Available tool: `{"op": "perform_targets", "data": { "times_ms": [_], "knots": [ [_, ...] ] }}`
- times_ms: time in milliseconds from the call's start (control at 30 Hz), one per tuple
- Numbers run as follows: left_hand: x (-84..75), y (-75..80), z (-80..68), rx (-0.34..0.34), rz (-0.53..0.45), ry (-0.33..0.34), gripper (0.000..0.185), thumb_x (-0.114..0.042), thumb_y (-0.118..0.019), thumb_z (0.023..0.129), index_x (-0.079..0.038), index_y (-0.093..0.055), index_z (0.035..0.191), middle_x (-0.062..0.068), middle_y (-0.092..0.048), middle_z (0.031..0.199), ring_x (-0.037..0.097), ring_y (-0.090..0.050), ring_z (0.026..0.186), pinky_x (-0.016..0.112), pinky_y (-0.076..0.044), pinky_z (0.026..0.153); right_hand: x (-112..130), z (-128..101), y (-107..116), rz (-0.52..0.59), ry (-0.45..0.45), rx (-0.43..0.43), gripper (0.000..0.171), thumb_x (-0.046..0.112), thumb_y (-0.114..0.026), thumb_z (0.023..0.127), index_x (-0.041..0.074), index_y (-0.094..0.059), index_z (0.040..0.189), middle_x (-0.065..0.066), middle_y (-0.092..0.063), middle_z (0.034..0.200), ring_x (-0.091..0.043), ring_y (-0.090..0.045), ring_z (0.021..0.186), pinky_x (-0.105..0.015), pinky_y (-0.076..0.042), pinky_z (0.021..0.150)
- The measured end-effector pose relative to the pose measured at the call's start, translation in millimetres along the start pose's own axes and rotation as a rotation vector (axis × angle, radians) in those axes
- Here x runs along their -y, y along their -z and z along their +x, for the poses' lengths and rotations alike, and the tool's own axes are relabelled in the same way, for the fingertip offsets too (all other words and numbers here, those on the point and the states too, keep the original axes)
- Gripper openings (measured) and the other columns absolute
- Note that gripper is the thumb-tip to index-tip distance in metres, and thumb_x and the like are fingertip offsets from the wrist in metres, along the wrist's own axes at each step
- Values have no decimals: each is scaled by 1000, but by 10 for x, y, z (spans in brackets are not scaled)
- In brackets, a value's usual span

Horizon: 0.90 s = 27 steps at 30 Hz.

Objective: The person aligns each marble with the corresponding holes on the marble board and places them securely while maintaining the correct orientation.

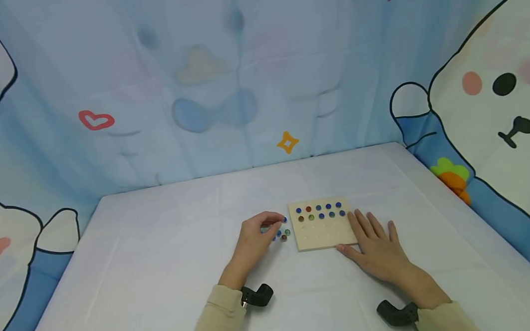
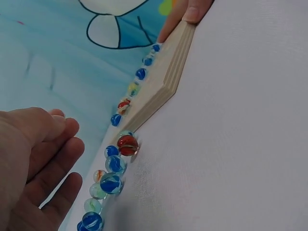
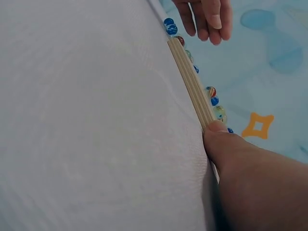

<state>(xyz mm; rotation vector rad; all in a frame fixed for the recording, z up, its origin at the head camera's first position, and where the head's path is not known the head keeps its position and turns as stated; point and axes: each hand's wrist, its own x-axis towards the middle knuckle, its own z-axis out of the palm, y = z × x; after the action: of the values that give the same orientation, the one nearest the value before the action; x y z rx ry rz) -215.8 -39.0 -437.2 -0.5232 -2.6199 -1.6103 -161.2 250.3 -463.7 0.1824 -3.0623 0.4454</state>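
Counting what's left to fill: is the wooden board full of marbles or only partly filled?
Partly filled. The wooden board has marbles only in its two far rows; nearer holes are empty.

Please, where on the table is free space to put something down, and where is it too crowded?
Free: the wide cloth left of the left hand, the strip between the wooden board and the backdrop, and the cloth right of the right hand. Crowded: the gap between left hand and board, where loose marbles lie. The board's near rows are bare.
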Motion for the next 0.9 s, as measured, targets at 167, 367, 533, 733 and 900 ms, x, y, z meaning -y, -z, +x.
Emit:
{"op": "perform_targets", "data": {
  "times_ms": [167, 367, 533, 733, 900],
  "knots": [
    [41, -85, 6, 1, -28, -13, 15, -22, -66, 96, -17, -73, 109, -6, -73, 104, 11, -65, 98, 26, -55, 81, 24, -11, 3, 2, -4, -5, 96, 67, -46, 94, 3, -14, 158, -27, -15, 162, -50, -9, 149, -74, 5, 113],
    [107, -174, 9, 10, 54, -67, 13, -16, -69, 93, -17, -74, 105, -6, -74, 101, 9, -66, 101, 29, -55, 89, 33, -19, 11, -9, -7, -3, 97, 67, -47, 93, 2, -15, 157, -27, -16, 162, -50, -10, 149, -74, 4, 113],
    [111, -190, 32, -5, 122, -118, 14, -13, -71, 91, -14, -73, 105, -2, -74, 102, 15, -64, 116, 34, -50, 104, 26, -8, 35, -16, -1, -11, 96, 67, -46, 94, 3, -15, 158, -26, -16, 162, -50, -10, 149, -74, 4, 113],
    [125, -219, 39, -10, 206, -147, 17, -14, -73, 88, -13, -72, 105, 0, -73, 103, 15, -66, 106, 31, -54, 94, 17, -10, 26, -12, 0, -18, 96, 67, -46, 94, 3, -16, 158, -27, -17, 162, -50, -11, 148, -75, 4, 113],
    [122, -265, 31, -23, 258, -163, 15, -11, -74, 86, -12, -72, 101, 0, -73, 98, 12, -65, 93, 27, -54, 83, 19, -17, -3, -13, -4, -22, 96, 67, -47, 93, 3, -16, 157, -27, -17, 162, -50, -11, 148, -75, 4, 113]
  ]
}}
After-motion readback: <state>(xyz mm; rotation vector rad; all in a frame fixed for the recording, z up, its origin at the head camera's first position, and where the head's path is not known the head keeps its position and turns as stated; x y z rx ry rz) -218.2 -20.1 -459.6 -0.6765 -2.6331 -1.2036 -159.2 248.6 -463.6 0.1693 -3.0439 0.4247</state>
